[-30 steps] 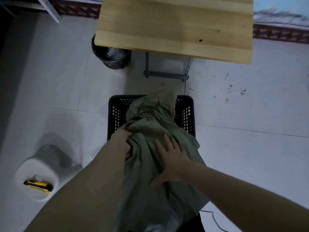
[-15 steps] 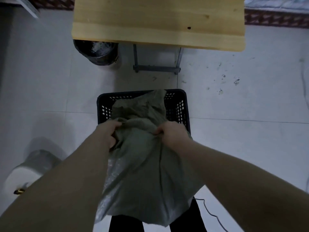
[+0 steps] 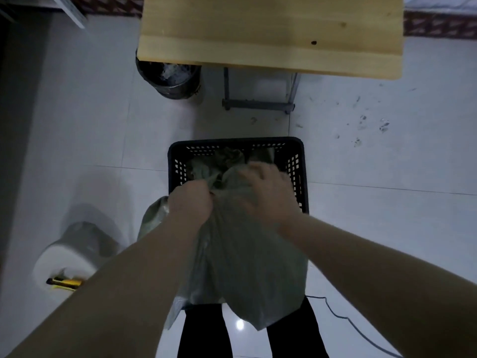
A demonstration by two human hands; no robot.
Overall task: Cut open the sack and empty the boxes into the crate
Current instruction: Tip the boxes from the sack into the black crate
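1. The sack (image 3: 242,257) fills the centre of the frame: a dull grey-green bag with a faint sheen, slack and creased, with long folds running down its length.
2. Its upper end is bunched and crumpled inside the crate (image 3: 237,161); its lower end hangs toward the bottom of the frame, ending in a loose corner between the person's dark trouser legs (image 3: 204,332).
3. The crate is black plastic with a rounded rectangular rim and rows of small square holes in its walls. It stands on the pale tiled floor (image 3: 387,215), just above the middle of the frame.
4. No boxes can be made out; the sack cloth covers most of the crate's inside.
5. The left hand (image 3: 191,200) is closed in a fist on a gathered fold of the sack at the crate's near left edge.
6. The right hand (image 3: 268,192) lies on the sack over the crate's near right side. It is blurred, fingers curled down onto the cloth; whether it truly grips the cloth I cannot tell.
7. At the lower left, a white roll (image 3: 64,262) stands on the floor with a yellow-and-black utility knife (image 3: 64,282) on top.
8. A wooden table (image 3: 271,34) spans the top of the frame, with a dark bin (image 3: 170,78) under its left corner.
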